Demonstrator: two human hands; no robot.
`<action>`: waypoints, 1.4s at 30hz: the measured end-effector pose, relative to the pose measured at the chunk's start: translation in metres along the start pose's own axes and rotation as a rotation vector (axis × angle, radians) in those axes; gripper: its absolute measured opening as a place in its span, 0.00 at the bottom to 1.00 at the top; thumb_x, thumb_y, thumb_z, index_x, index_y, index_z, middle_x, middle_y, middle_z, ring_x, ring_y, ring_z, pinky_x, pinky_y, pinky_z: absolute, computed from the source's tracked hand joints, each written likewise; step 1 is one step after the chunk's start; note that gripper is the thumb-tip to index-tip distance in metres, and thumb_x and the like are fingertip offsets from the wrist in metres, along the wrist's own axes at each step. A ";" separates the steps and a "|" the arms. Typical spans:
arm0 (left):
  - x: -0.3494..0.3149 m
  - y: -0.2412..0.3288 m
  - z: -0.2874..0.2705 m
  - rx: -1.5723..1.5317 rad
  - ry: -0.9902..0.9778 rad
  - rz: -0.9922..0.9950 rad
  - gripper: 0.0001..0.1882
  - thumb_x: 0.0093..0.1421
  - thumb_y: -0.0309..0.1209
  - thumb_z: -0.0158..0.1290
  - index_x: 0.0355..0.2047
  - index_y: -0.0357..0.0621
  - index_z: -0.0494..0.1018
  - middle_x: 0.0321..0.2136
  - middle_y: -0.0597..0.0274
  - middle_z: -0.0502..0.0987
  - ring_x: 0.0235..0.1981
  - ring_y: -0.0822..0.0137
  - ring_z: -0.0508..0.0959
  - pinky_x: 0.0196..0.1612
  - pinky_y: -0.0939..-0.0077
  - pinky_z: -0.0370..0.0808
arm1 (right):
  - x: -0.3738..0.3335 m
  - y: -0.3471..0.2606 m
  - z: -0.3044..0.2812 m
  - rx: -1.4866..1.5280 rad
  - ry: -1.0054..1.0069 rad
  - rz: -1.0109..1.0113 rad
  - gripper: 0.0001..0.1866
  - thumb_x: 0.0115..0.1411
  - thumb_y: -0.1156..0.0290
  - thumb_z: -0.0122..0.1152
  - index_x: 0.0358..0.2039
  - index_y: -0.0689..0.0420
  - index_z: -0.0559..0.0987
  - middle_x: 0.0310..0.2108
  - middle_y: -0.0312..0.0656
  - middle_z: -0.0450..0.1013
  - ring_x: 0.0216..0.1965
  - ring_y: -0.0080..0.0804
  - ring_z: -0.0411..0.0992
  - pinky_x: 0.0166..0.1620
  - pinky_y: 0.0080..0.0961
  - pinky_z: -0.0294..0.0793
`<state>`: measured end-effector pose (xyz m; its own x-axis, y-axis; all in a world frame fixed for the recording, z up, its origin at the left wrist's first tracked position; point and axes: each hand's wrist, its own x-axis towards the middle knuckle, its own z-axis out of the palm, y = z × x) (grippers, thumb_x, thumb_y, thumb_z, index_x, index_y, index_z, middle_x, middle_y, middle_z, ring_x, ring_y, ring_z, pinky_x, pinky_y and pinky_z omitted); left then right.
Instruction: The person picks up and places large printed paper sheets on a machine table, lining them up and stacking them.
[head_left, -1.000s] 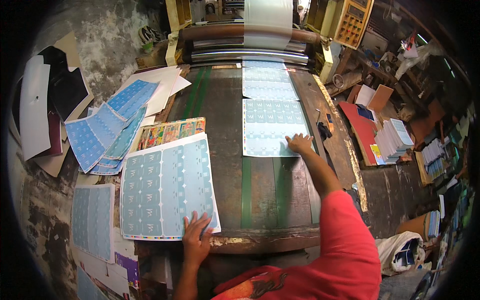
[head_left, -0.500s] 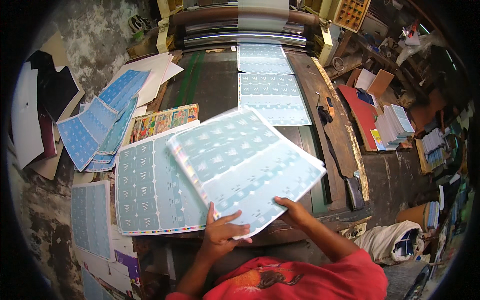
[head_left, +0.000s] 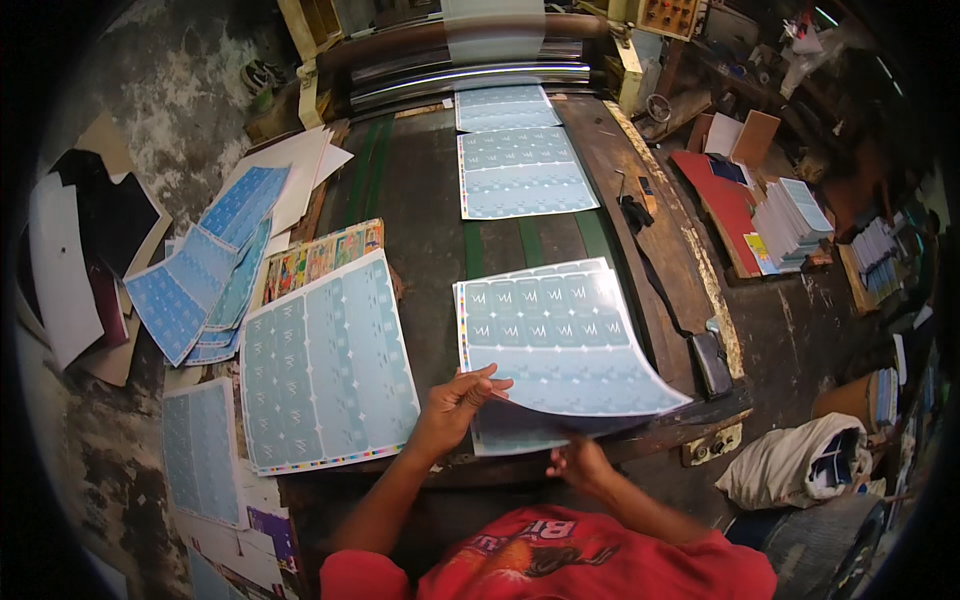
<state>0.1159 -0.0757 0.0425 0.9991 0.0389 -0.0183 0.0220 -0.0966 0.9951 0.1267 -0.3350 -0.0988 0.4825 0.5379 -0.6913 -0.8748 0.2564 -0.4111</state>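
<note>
A light-blue printed sheet (head_left: 545,335) lies over the near middle of the long table, its near edge lifted and curling up. Under that edge shows part of another sheet (head_left: 515,436) in shadow. My left hand (head_left: 455,408) pinches the near left corner of the upper sheet. Just below the lifted edge is my right hand (head_left: 582,466), apart from that edge and smeared by motion, so its fingers are unclear. To the left, a stack of similar printed sheets (head_left: 330,370) rests at the table's near edge.
Farther up, two printed sheets (head_left: 525,172) trail end to end toward a roller machine (head_left: 470,78). Fanned blue sheets (head_left: 215,265) and a colourful printed stack (head_left: 325,258) are on the left. A black strap (head_left: 665,300) and bundled papers (head_left: 795,225) are right.
The held sheet has turned straighter and come down onto the table. My right hand has come off its near edge. The head view has shifted slightly.
</note>
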 end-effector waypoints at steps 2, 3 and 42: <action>0.004 0.009 0.003 0.025 0.030 0.029 0.25 0.68 0.49 0.43 0.40 0.40 0.79 0.41 0.55 0.82 0.63 0.57 0.65 0.68 0.55 0.43 | 0.026 -0.025 0.016 -0.027 0.041 -0.023 0.14 0.65 0.53 0.48 0.40 0.48 0.73 0.23 0.35 0.66 0.22 0.27 0.64 0.36 0.44 0.73; 0.004 0.011 0.003 0.034 0.044 0.045 0.25 0.68 0.49 0.43 0.41 0.40 0.79 0.41 0.55 0.82 0.63 0.57 0.66 0.68 0.55 0.43 | 0.043 -0.033 0.009 0.065 -0.018 -0.018 0.11 0.67 0.54 0.47 0.39 0.44 0.72 0.27 0.35 0.68 0.27 0.29 0.66 0.41 0.47 0.70; -0.102 -0.010 -0.032 1.226 0.275 -0.106 0.52 0.51 0.63 0.56 0.65 0.40 0.56 0.68 0.47 0.53 0.70 0.46 0.48 0.68 0.42 0.40 | -0.018 0.015 -0.015 0.040 -0.155 0.012 0.25 0.69 0.51 0.43 0.46 0.64 0.69 0.34 0.51 0.75 0.29 0.33 0.74 0.42 0.41 0.79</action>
<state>0.0125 -0.0467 0.0377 0.9528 0.2942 0.0754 0.2686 -0.9322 0.2428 0.1055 -0.3527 -0.1010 0.4624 0.6580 -0.5944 -0.8829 0.2798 -0.3771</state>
